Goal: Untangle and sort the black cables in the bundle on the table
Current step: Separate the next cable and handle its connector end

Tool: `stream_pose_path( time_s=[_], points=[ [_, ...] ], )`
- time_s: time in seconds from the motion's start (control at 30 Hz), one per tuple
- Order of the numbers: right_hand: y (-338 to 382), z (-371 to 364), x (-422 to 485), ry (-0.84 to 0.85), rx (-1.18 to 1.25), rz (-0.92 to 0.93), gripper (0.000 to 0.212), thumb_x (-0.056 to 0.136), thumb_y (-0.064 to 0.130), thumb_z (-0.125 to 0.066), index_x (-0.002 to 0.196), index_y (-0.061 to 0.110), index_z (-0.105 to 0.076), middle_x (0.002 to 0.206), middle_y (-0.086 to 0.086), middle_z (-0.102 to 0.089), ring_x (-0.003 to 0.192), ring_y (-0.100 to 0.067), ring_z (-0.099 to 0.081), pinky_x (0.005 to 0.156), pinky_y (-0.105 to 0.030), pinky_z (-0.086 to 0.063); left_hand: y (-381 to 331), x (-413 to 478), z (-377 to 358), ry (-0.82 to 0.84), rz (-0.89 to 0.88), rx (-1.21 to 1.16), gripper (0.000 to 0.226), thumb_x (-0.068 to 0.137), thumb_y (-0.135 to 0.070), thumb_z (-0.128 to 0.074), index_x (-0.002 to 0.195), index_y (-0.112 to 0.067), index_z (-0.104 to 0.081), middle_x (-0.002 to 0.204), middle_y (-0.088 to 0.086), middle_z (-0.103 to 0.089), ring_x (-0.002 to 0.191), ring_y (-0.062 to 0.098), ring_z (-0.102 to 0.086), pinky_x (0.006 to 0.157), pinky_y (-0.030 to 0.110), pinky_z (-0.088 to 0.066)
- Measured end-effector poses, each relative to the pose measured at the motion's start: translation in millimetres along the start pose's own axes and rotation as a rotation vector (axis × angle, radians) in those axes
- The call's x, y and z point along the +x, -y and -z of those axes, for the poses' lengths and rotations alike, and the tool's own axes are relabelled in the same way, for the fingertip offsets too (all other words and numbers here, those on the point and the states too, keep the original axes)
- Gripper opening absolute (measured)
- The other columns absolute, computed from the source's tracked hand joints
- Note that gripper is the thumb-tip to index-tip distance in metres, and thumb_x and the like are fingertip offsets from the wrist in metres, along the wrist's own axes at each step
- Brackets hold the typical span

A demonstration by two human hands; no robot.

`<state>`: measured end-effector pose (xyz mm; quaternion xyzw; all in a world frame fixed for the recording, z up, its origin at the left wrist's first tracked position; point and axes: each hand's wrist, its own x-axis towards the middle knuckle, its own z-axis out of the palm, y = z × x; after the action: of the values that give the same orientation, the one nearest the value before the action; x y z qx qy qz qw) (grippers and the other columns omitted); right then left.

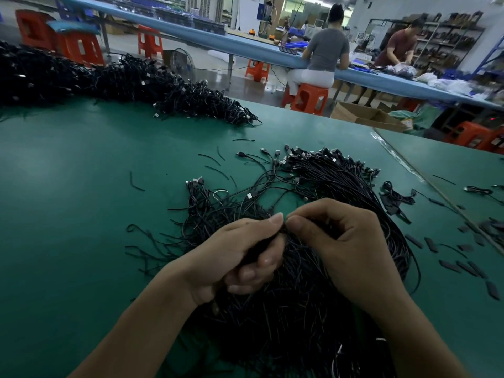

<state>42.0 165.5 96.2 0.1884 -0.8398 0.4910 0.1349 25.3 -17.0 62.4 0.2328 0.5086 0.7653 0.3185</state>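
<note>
Thin matte black cables (300, 309) lie tangled on the near green surface (81, 214). Left grip (240, 257) curls round a thick tuft of them; right grip (343, 246) pinches strands at the tuft's top. Metal-tipped plugs (313, 156) fan out beyond; a bigger heap (81, 75) lies far left.

Two hands show, left hand (234, 255) and right hand (346, 241). One table (81, 186) bears two cable heaps, the bundle (300, 309) and a far pile (109, 77).
</note>
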Motion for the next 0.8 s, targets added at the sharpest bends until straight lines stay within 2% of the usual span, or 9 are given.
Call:
stream_pose_path(
  time_s=[0.07, 0.13, 0.27, 0.33, 0.4, 0.5, 0.6, 0.67, 0.8],
  points=[
    [-1.0, -2.4, -0.5, -0.009, 0.043, -0.029, 0.021, 0.081, 0.048, -0.064, 0.083, 0.03, -0.075, 0.072, 0.007, -0.069, 0.064, -0.01, -0.063, 0.059, -0.027, -0.051, -2.5, -2.5, 0.6, 0.127, -0.038, -0.187, 0.048, 0.105, -0.037, -0.039, 0.067, -0.014, -0.056, 0.047, -0.007, -0.049, 0.033, -0.001, -0.037, 0.035, 0.013, -0.036],
    [-0.6, -7.1, -1.4, 0.014, 0.06, -0.067, 0.028, 0.083, 0.052, -0.058, 0.084, 0.03, -0.075, 0.072, 0.002, -0.069, 0.066, -0.026, -0.063, 0.063, -0.044, -0.053, -3.1, -3.0, 1.0, 0.18, -0.117, -0.257, 0.042, 0.106, -0.032, -0.042, 0.077, -0.01, -0.062, 0.057, -0.003, -0.059, 0.039, -0.001, -0.049, 0.041, 0.014, -0.045],
    [-1.8, -16.3, -3.4, 0.104, 0.052, -0.125, 0.02, 0.094, 0.038, -0.059, 0.083, 0.03, -0.074, 0.072, -0.007, -0.069, 0.069, -0.036, -0.062, 0.064, -0.054, -0.051, -1.7, 0.0, -1.9, 0.052, -0.229, -0.286, 0.041, 0.101, -0.034, -0.043, 0.091, -0.011, -0.076, 0.073, 0.001, -0.072, 0.058, 0.005, -0.067, 0.055, 0.019, -0.056],
    [-3.4, -17.9, -5.4, 0.161, 0.029, -0.139, 0.028, 0.098, 0.018, -0.06, 0.077, 0.033, -0.072, 0.071, -0.008, -0.068, 0.066, -0.037, -0.06, 0.06, -0.051, -0.051, -0.8, 1.6, -0.7, 0.004, -0.265, -0.331, 0.041, 0.099, -0.035, -0.045, 0.102, -0.01, -0.077, 0.09, 0.006, -0.076, 0.076, 0.012, -0.073, 0.068, 0.024, -0.059],
    [-6.7, -18.2, -8.1, 0.197, -0.021, -0.152, 0.031, 0.096, 0.008, -0.057, 0.071, 0.023, -0.066, 0.061, -0.002, -0.062, 0.051, -0.025, -0.049, 0.049, -0.038, -0.043, 0.8, 5.0, 0.6, -0.045, -0.287, -0.355, 0.044, 0.098, -0.037, -0.046, 0.111, -0.007, -0.075, 0.105, 0.013, -0.075, 0.093, 0.02, -0.074, 0.078, 0.028, -0.059],
    [-5.8, -20.2, -11.9, 0.273, -0.137, -0.183, 0.033, 0.101, 0.019, -0.054, 0.069, 0.014, -0.062, 0.051, 0.008, -0.052, 0.042, -0.005, -0.037, 0.043, -0.018, -0.03, 3.2, 10.0, 2.2, -0.126, -0.344, -0.389, 0.048, 0.098, -0.037, -0.045, 0.119, -0.003, -0.07, 0.118, 0.018, -0.07, 0.109, 0.027, -0.069, 0.087, 0.031, -0.057],
    [-2.2, -24.8, -15.4, 0.447, -0.229, -0.189, 0.026, 0.104, 0.028, -0.048, 0.087, 0.019, -0.065, 0.063, 0.001, -0.059, 0.046, -0.015, -0.042, 0.046, -0.03, -0.037, 3.3, 12.3, 5.9, -0.269, -0.391, -0.41, 0.049, 0.099, -0.037, -0.042, 0.12, -0.002, -0.069, 0.123, 0.019, -0.068, 0.116, 0.03, -0.066, 0.089, 0.032, -0.056],
    [2.0, -26.4, -16.4, 0.536, -0.305, -0.173, 0.02, 0.104, 0.03, -0.046, 0.095, 0.024, -0.063, 0.07, 0.0, -0.06, 0.055, -0.021, -0.05, 0.055, -0.039, -0.045, 4.6, 13.7, 6.9, -0.385, -0.405, -0.325, 0.049, 0.097, -0.036, -0.043, 0.119, -0.002, -0.069, 0.121, 0.018, -0.069, 0.115, 0.03, -0.066, 0.089, 0.032, -0.057],
    [11.8, -22.3, -13.4, 0.577, -0.471, -0.021, 0.021, 0.102, 0.036, -0.047, 0.091, 0.024, -0.059, 0.085, 0.013, -0.058, 0.075, -0.01, -0.057, 0.073, -0.041, -0.052, 11.3, 16.7, 4.3, -0.583, -0.334, 0.157, 0.04, 0.1, -0.034, -0.041, 0.111, -0.007, -0.069, 0.102, 0.008, -0.077, 0.098, 0.021, -0.073, 0.081, 0.025, -0.058]
  ],
)
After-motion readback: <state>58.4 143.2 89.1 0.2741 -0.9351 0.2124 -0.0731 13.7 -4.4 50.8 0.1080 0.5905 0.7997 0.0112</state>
